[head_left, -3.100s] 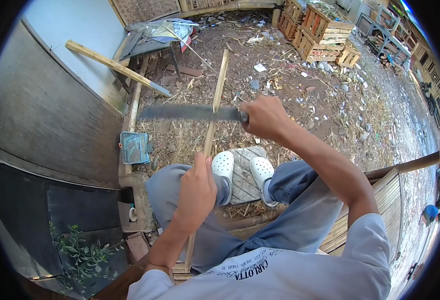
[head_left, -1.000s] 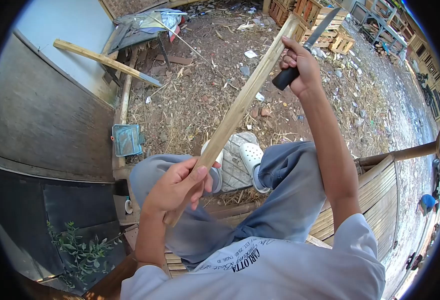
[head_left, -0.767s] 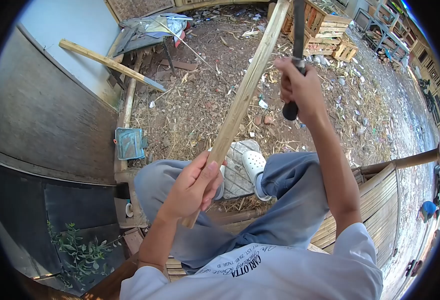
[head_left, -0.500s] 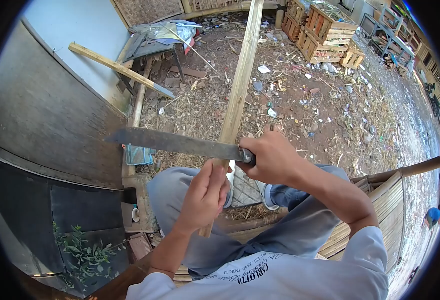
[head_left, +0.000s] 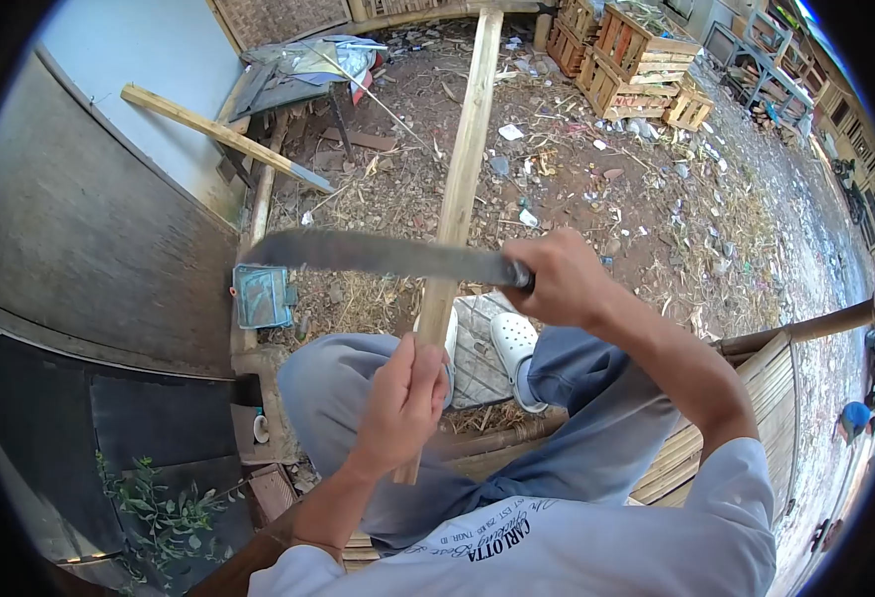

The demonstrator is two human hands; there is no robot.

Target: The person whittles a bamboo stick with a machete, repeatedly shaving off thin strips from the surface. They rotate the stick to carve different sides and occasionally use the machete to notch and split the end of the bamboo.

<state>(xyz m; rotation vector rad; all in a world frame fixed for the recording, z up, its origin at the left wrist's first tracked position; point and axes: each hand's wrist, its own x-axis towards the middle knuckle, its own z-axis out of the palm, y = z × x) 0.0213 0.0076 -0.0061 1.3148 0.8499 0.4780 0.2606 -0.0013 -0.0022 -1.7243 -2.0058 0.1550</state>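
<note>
My left hand (head_left: pixel 399 403) is wrapped round the lower part of a long bamboo strip (head_left: pixel 464 164), whose end sticks out below the fist. The strip runs away from me and up across the yard. In my right hand (head_left: pixel 562 279) is the dark handle of a machete (head_left: pixel 378 257). Its broad, worn blade points left and lies across the strip, a little beyond my left hand. Whether the edge touches the strip or sits just over it, I cannot tell. The blade's tip is slightly blurred.
Wooden crates (head_left: pixel 636 65) are stacked at the back right. A low table (head_left: pixel 293 85) with sheets on it stands at the back left, near a leaning wooden beam (head_left: pixel 223 134). A blue basket (head_left: pixel 262 297) lies by the left wall. Litter and straw cover the ground.
The machete has moved up along the bamboo strip, away from my left hand, with my right hand shifting right and slightly up. My left hand has dropped slightly. The view has shifted a little.
</note>
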